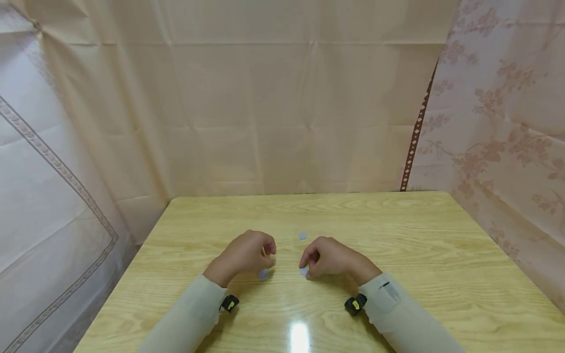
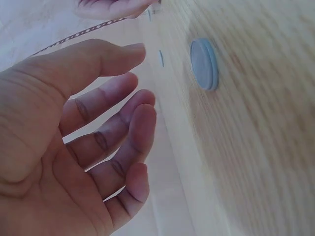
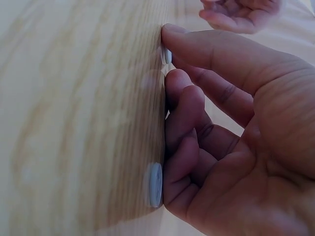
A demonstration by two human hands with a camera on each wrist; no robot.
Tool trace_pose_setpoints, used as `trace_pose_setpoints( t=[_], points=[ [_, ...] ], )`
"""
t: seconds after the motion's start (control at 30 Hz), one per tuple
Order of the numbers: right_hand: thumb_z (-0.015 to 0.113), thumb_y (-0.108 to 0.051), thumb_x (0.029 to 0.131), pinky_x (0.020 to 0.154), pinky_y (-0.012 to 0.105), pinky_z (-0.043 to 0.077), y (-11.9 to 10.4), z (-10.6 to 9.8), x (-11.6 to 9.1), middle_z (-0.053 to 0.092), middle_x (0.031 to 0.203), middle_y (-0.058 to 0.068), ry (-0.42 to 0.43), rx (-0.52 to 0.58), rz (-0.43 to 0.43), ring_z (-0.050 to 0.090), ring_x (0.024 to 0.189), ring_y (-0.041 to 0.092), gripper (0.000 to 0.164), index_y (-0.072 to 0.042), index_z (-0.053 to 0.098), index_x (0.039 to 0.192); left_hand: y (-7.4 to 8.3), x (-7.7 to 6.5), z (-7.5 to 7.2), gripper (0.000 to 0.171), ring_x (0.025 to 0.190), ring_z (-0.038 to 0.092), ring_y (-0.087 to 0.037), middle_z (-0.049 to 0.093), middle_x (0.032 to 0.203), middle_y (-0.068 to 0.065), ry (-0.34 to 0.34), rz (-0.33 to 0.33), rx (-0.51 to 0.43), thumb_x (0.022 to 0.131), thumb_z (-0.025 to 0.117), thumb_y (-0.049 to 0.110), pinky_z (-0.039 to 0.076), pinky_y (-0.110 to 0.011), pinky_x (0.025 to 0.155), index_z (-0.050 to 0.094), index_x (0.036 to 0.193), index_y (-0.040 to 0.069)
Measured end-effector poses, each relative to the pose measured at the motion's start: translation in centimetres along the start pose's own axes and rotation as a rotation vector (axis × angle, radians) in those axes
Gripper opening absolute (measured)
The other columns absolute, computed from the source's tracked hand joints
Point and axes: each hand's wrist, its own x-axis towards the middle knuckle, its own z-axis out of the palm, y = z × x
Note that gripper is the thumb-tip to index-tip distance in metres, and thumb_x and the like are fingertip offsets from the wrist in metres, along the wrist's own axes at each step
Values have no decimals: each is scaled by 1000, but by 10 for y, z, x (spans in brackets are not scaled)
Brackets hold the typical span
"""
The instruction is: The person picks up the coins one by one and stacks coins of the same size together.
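Observation:
Three small pale blue-grey discs lie about the hands on the wooden table. My right hand [image 1: 331,257] is lowered to the tabletop, its thumb and index fingertips at opposite edges of the right disc [image 1: 304,271], pinching it; in the right wrist view the fingers partly hide this disc [image 3: 168,55]. Loosely bent and holding nothing, the fingers of my left hand [image 1: 251,252] hover above the left disc [image 1: 263,274]. In the left wrist view that disc [image 2: 204,65] lies flat, apart from the fingertips. Farther back, a third disc [image 1: 302,236] rests beyond the right hand.
The wood-grain table [image 1: 375,215] reaches back to a beige curtain [image 1: 282,108]. Patterned cloth [image 1: 507,122] hangs on the right, white cloth [image 1: 39,196] on the left. Each wrist wears a small black camera [image 1: 229,303]. A light glare [image 1: 299,337] shows at the front.

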Motion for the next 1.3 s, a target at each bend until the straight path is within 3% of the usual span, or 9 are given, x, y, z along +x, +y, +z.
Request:
trace_pose_setpoints(
  t=[0.6,1.3],
  points=[
    [86,-7,81,60,25,45,-3,-1,-2,65,71,0,1,-8,41,53,62,10,14,-14,78,90,27,36,0,17,87,63,-13,72,99,3,13,-7,195,86,79,24,54,-31,72,75,101,16],
    [86,-8,82,62,29,46,-1,-1,-1,67,73,1,3,-18,21,54,64,12,12,-14,78,89,27,82,12,44,95,66,-18,72,110,-3,-17,-131,58,89,82,38,56,-39,81,74,123,12]
  ],
)
